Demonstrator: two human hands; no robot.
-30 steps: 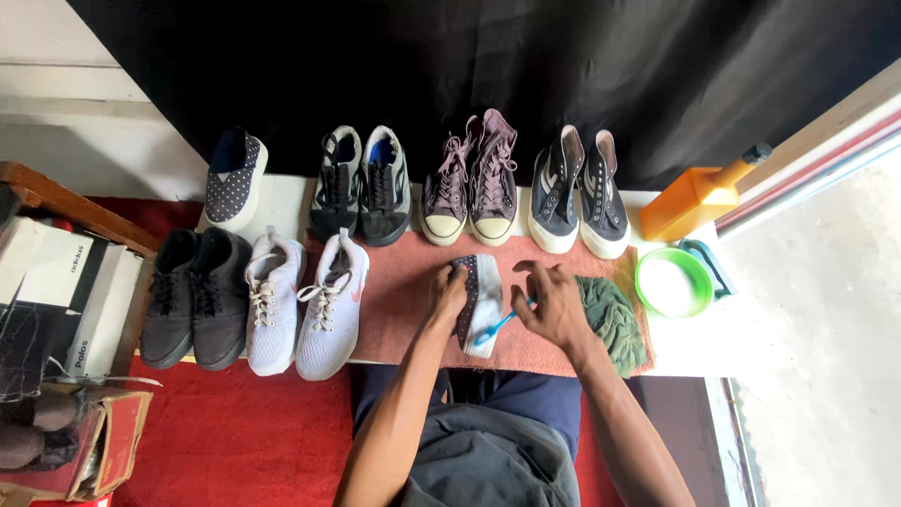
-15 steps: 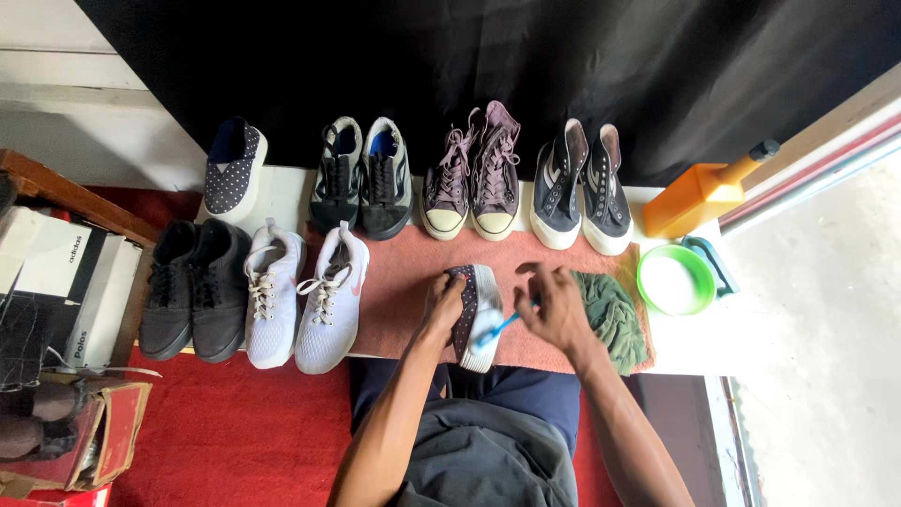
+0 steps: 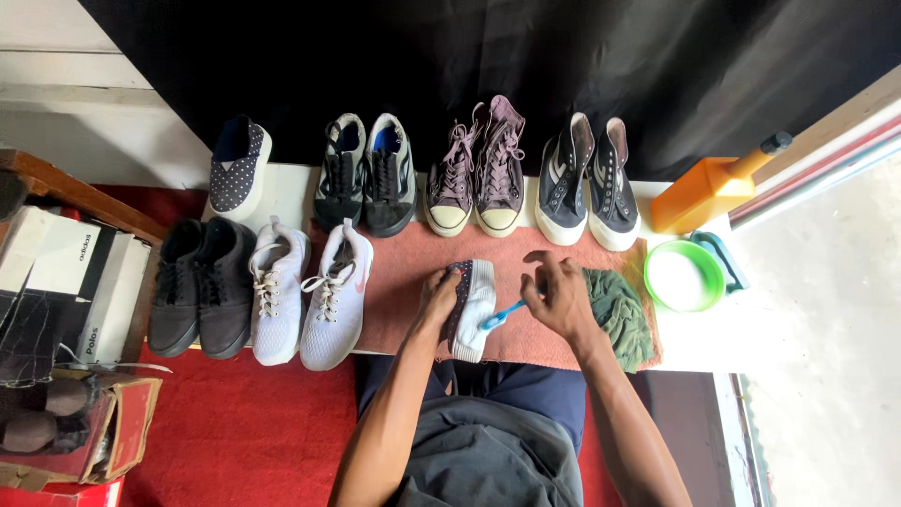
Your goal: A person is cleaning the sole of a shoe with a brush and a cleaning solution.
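Note:
My left hand [image 3: 437, 293] grips a dark dotted slip-on shoe with a white sole [image 3: 469, 310], tipped on its side on the reddish-brown mat [image 3: 404, 300]. My right hand [image 3: 561, 297] holds a small blue brush [image 3: 502, 314] whose head rests against the shoe's white sole. A crumpled green cloth [image 3: 620, 314] lies just right of my right hand.
White sneakers [image 3: 305, 291] and black sneakers [image 3: 199, 286] stand left. Along the back: a matching dotted shoe [image 3: 237, 164], grey-black sneakers [image 3: 366, 174], purple high-tops [image 3: 477, 169], dark high-tops [image 3: 587, 183]. An orange bottle [image 3: 713, 188] and green bowl [image 3: 683, 275] stand right; shoe boxes [image 3: 66, 282] far left.
My right hand has shifted the brush slightly along the shoe's sole, and the shoe has turned a little in my left hand. The other shoes have stayed put.

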